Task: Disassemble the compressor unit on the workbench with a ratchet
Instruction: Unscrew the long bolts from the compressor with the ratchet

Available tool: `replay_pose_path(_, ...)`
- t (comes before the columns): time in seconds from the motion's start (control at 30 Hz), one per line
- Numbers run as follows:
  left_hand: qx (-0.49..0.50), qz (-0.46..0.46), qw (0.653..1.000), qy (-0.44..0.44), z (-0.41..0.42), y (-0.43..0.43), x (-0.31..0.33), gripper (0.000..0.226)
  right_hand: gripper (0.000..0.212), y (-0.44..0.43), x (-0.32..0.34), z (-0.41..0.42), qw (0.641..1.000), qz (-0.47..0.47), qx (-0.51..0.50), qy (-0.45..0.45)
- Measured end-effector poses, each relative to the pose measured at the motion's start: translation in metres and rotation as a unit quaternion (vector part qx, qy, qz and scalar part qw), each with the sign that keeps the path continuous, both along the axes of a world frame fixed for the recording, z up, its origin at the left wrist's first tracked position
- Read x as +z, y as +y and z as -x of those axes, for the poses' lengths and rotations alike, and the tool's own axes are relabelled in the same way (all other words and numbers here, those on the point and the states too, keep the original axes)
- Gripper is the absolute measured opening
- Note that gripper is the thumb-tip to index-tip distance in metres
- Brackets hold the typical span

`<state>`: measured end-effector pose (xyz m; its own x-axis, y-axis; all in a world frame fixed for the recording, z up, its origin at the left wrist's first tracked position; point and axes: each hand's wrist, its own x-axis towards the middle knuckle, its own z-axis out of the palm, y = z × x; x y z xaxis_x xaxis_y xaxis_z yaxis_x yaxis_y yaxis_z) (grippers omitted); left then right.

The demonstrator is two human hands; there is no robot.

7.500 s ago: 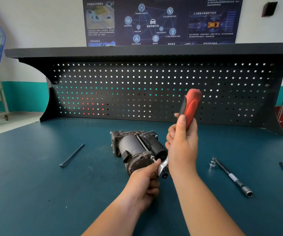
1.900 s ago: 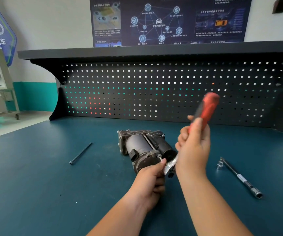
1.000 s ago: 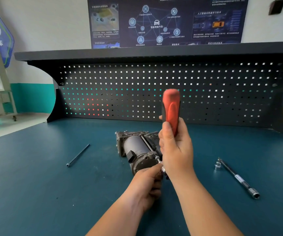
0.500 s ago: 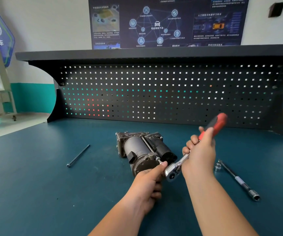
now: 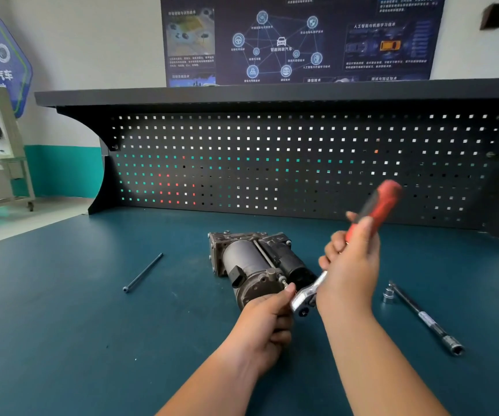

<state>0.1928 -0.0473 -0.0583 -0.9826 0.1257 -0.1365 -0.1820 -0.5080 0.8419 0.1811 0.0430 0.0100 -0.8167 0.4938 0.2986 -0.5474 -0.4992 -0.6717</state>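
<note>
Grey, grimy metal makes up the compressor (image 5: 251, 265), a dark cylinder with a blocky housing at its far end. It lies on its side mid-way across the blue workbench (image 5: 62, 325), with a long bolt running along its top. Our right hand (image 5: 350, 265) grips the ratchet (image 5: 375, 207) by its red handle, which is blurred. The chrome head sits at the compressor's near end. Our left hand (image 5: 266, 322) is curled there, thumb tip by the bolt end. We cannot tell what its fingers hold, since they are hidden underneath.
</note>
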Motion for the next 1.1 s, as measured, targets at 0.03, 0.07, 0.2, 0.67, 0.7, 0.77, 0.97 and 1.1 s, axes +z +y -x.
replay_pose_path(0.03,0.000,-0.006,1.000,0.001,0.000,0.000,0.000,0.050,0.024,0.006,0.000,0.004,0.997,0.060,0.003,-0.051)
replay_pose_path(0.07,0.000,-0.011,1.000,0.003,-0.001,0.001,0.001,0.049,0.027,0.012,-0.002,0.009,0.988,0.119,0.015,-0.101)
replay_pose_path(0.2,-0.008,-0.005,1.000,0.000,0.000,0.002,0.001,0.049,0.031,0.025,-0.012,0.019,0.950,0.230,0.056,-0.203)
replay_pose_path(0.67,-0.024,0.055,0.998,-0.010,0.001,-0.002,-0.001,0.036,0.013,-0.015,-0.002,-0.011,0.978,-0.166,0.039,0.123)
replay_pose_path(0.7,-0.021,0.053,0.998,-0.012,0.002,-0.002,-0.002,0.038,0.012,-0.017,-0.003,-0.012,0.970,-0.198,0.049,0.135)
replay_pose_path(0.77,-0.015,0.045,0.999,-0.013,0.002,-0.002,-0.002,0.039,0.010,-0.018,-0.004,-0.013,0.965,-0.211,0.064,0.142)
replay_pose_path(0.97,-0.006,-0.013,1.000,-0.010,0.000,0.000,0.001,0.041,0.024,0.012,-0.003,0.011,0.992,0.088,0.029,-0.088)
replay_pose_path(1.1,-0.008,0.006,1.000,0.002,0.002,0.002,0.001,0.051,0.030,0.026,-0.013,0.020,0.955,0.218,0.062,-0.194)
